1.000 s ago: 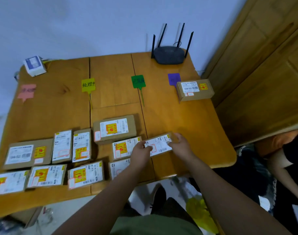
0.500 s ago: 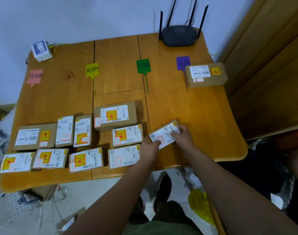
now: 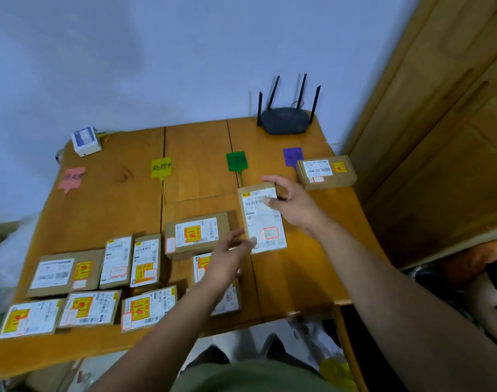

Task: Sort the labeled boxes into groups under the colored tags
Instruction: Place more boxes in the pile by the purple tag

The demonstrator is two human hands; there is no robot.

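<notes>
From the head camera we see our right hand (image 3: 294,206) grasping the far end of a labeled box (image 3: 263,219), fingers curled over its top edge; our left hand (image 3: 227,256) pinches its near corner, likely to steady it. The box sits just below the green tag (image 3: 236,161), label up, so we judge it belongs to that group; 1 box (image 3: 325,171) already lies beside the purple tag (image 3: 293,157); the unsorted boxes (image 3: 91,281) crowd the table (image 3: 108,210) at its near left.
</notes>
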